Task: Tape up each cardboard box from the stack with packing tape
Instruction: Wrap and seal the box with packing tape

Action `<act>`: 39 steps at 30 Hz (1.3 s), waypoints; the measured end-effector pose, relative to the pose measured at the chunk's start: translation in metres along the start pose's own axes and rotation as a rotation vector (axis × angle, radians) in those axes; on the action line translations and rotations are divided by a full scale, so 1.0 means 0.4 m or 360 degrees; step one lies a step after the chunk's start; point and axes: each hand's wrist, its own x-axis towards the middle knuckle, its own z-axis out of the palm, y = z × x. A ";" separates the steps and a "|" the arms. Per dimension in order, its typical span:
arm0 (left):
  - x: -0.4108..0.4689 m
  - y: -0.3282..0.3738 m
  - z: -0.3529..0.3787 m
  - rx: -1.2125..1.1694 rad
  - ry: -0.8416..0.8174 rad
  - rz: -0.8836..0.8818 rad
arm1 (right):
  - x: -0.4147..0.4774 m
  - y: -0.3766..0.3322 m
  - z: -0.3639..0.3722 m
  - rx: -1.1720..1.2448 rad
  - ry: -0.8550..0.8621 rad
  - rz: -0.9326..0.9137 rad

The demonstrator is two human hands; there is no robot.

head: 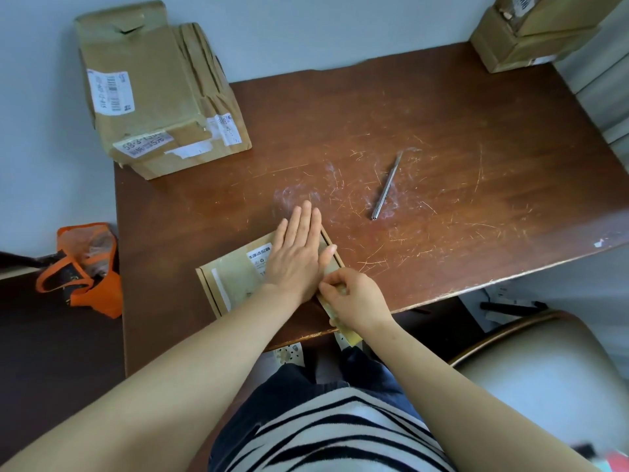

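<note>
Two hands on one flat box at near edge of table: left hand lies flat on its lid, fingers straight and together; right hand pinches tape strip at box's right edge.

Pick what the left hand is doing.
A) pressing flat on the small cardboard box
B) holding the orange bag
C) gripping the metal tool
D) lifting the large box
A: the left hand lies flat, fingers straight, on the small cardboard box, while the right hand pinches a tape strip at its edge; the metal tool lies apart.
</note>
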 end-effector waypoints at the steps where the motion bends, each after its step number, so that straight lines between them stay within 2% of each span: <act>1: 0.001 -0.001 0.009 0.0017 0.0048 0.0024 | 0.002 0.003 -0.001 0.0020 0.0020 0.0004; 4: -0.004 -0.012 0.019 0.0046 -0.0005 0.0048 | 0.007 0.008 -0.002 0.0063 0.0037 0.0058; 7: -0.031 -0.013 0.019 0.0075 0.0077 0.0094 | 0.012 0.010 -0.002 0.0025 0.0039 0.0015; 9: -0.038 -0.019 0.020 0.0102 0.0006 0.0105 | 0.014 0.014 0.001 -0.0003 0.0039 -0.0001; 15: -0.013 -0.057 -0.016 -0.0001 -0.0129 -0.0102 | 0.017 0.017 0.005 0.0139 0.0001 0.0007; 18: -0.004 -0.045 -0.020 -0.0005 -0.0041 -0.0094 | 0.013 0.014 0.002 0.0160 -0.0005 -0.0007; 25: -0.008 -0.042 -0.034 0.0014 -0.0189 -0.0079 | 0.016 0.022 -0.008 0.0231 -0.0087 -0.0024; 30: -0.023 -0.095 -0.091 -0.0357 -0.0494 0.0002 | 0.001 0.056 -0.051 0.0638 -0.0179 0.0107; 34: -0.081 -0.117 -0.087 -0.0078 -0.0829 0.0159 | -0.010 0.064 -0.038 0.0815 -0.0192 0.0104; 37: -0.091 -0.105 -0.069 0.0085 -0.0718 0.0111 | -0.020 0.052 -0.038 0.0988 -0.0364 0.0106; 39: -0.095 -0.099 -0.074 0.0058 -0.0579 0.0074 | -0.029 0.040 -0.050 0.1015 -0.0431 0.0102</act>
